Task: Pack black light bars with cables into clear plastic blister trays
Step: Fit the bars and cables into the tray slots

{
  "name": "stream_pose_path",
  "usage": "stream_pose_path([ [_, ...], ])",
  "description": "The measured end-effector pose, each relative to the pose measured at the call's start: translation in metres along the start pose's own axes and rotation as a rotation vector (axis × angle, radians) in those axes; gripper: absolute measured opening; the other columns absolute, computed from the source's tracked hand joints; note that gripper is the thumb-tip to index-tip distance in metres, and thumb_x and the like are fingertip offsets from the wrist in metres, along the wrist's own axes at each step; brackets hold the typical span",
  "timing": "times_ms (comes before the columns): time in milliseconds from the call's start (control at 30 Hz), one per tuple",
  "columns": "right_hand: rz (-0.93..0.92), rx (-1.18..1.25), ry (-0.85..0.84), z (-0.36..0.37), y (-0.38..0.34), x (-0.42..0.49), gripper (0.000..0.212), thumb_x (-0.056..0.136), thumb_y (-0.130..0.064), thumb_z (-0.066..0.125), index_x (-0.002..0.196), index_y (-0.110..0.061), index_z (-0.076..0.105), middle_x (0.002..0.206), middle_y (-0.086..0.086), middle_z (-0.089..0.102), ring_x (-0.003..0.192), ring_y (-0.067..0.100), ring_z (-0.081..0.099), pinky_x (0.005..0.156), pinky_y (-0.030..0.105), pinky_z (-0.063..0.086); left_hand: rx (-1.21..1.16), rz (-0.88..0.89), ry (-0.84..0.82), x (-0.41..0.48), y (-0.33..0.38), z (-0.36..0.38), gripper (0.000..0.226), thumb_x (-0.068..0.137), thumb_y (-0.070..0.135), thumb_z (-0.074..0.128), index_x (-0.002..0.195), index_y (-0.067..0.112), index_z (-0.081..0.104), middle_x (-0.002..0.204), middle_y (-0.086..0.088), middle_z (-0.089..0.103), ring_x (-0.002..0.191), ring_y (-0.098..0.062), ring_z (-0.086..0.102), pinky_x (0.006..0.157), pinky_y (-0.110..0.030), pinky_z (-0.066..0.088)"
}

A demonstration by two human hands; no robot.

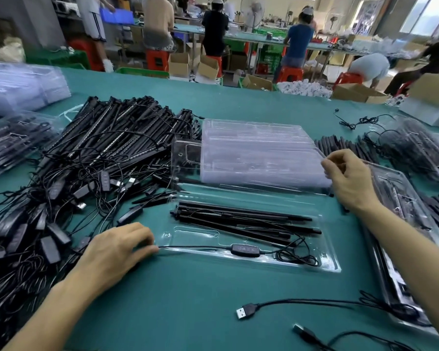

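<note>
Several black light bars (238, 219) lie in the clear blister tray (327, 265) on the bench (188, 300) before you. Your left grip (117, 249) pinches their cable (195, 247) at the tray's left edge; your right grip (347, 178) pinches the edge of the empty tray stack (259, 153) behind.

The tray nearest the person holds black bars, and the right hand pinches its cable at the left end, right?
No, the left hand pinches that cable, as the head view shows; the right hand holds the stack of empty trays. The bars are in the tray.
</note>
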State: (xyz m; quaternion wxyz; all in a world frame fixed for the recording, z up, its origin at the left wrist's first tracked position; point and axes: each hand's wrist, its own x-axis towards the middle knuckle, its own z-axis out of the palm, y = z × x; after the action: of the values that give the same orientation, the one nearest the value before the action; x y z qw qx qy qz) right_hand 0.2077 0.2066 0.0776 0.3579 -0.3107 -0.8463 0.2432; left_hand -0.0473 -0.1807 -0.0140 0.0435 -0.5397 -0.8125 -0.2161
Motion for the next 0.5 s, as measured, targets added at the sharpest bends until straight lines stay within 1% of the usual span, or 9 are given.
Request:
stream_pose_path([
  [67, -0.014, -0.025, -0.043, -0.002, 0.001, -0.004, 0.010, 0.098, -0.014, 0.053, 0.107, -0.012, 0.056, 0.099, 0.007, 0.059, 0.091, 0.024, 0.058, 0.085, 0.038, 0.051, 0.005, 0.033, 0.013, 0.002, -0.001, 0.000, 0.036, 0.091, 0.059, 0.043, 0.088, 0.029, 0.063, 0.077, 0.019, 0.062, 0.065, -0.009, 0.061, 0.053, -0.031, 0.050],
  [100, -0.024, -0.051, -0.065, -0.003, 0.002, -0.006, 0.015, 0.099, -0.013, 0.051, 0.112, -0.012, 0.058, 0.102, 0.008, 0.057, 0.092, 0.018, 0.056, 0.087, 0.033, 0.049, -0.012, 0.041, 0.014, 0.002, -0.002, 0.000, 0.031, 0.096, 0.055, 0.047, 0.095, 0.030, 0.065, 0.080, 0.019, 0.065, 0.067, -0.010, 0.064, 0.055, -0.032, 0.053],
  [133, -0.041, -0.079, -0.086, -0.003, 0.002, -0.008, 0.021, 0.100, -0.013, 0.048, 0.117, -0.012, 0.059, 0.102, 0.008, 0.055, 0.090, 0.009, 0.053, 0.087, 0.023, 0.046, -0.028, 0.046, 0.009, 0.002, -0.003, 0.001, 0.028, 0.097, 0.053, 0.050, 0.102, 0.030, 0.067, 0.085, 0.020, 0.068, 0.072, -0.011, 0.067, 0.058, -0.033, 0.055],
  [167, -0.059, -0.098, -0.101, -0.003, 0.002, -0.010, 0.024, 0.101, -0.013, 0.046, 0.121, -0.013, 0.060, 0.099, 0.008, 0.052, 0.085, 0.000, 0.048, 0.082, 0.012, 0.040, -0.041, 0.053, 0.002, 0.002, -0.004, 0.002, 0.030, 0.097, 0.053, 0.050, 0.107, 0.030, 0.068, 0.089, 0.019, 0.070, 0.076, -0.010, 0.069, 0.061, -0.034, 0.056],
  [233, -0.072, -0.100, -0.111, -0.002, 0.001, -0.012, 0.026, 0.102, -0.012, 0.045, 0.120, -0.013, 0.062, 0.093, 0.005, 0.046, 0.079, -0.005, 0.043, 0.071, 0.002, 0.034, -0.063, 0.048, -0.023, 0.001, -0.006, 0.004, 0.042, 0.092, 0.059, 0.043, 0.109, 0.031, 0.069, 0.085, 0.020, 0.068, 0.075, -0.008, 0.065, 0.061, -0.035, 0.055],
  [267, -0.068, -0.099, -0.117, -0.003, 0.001, -0.012, 0.024, 0.101, -0.012, 0.045, 0.118, -0.013, 0.062, 0.093, 0.005, 0.046, 0.079, -0.002, 0.043, 0.069, 0.002, 0.033, -0.080, 0.038, -0.032, 0.001, -0.007, 0.005, 0.043, 0.090, 0.060, 0.042, 0.107, 0.032, 0.069, 0.076, 0.019, 0.063, 0.069, -0.005, 0.061, 0.059, -0.034, 0.053],
  [333, -0.066, -0.105, -0.140, -0.005, 0.002, -0.013, 0.023, 0.101, -0.013, 0.045, 0.116, -0.013, 0.063, 0.100, 0.010, 0.050, 0.084, 0.010, 0.046, 0.073, 0.006, 0.033, -0.121, 0.002, -0.022, 0.003, -0.008, 0.003, 0.027, 0.090, 0.060, 0.055, 0.100, 0.038, 0.069, 0.065, 0.017, 0.057, 0.061, 0.001, 0.055, 0.055, -0.033, 0.051],
  [400, -0.073, -0.106, -0.164, -0.008, 0.003, -0.013, 0.022, 0.101, -0.012, 0.046, 0.115, -0.014, 0.064, 0.106, 0.011, 0.054, 0.093, 0.014, 0.048, 0.077, 0.008, 0.033, -0.147, -0.045, 0.006, 0.009, -0.008, -0.001, 0.013, 0.083, 0.052, 0.069, 0.093, 0.043, 0.068, 0.065, 0.017, 0.060, 0.063, -0.002, 0.058, 0.055, -0.031, 0.050],
  [500, -0.101, -0.100, -0.184, -0.014, 0.003, -0.017, 0.022, 0.099, -0.010, 0.050, 0.115, -0.013, 0.065, 0.107, 0.003, 0.059, 0.095, 0.013, 0.053, 0.078, 0.008, 0.038, -0.118, -0.118, -0.003, 0.022, -0.007, -0.005, 0.009, 0.080, 0.048, 0.072, 0.082, 0.040, 0.068, 0.071, 0.021, 0.064, 0.070, 0.000, 0.061, 0.060, -0.032, 0.052],
])
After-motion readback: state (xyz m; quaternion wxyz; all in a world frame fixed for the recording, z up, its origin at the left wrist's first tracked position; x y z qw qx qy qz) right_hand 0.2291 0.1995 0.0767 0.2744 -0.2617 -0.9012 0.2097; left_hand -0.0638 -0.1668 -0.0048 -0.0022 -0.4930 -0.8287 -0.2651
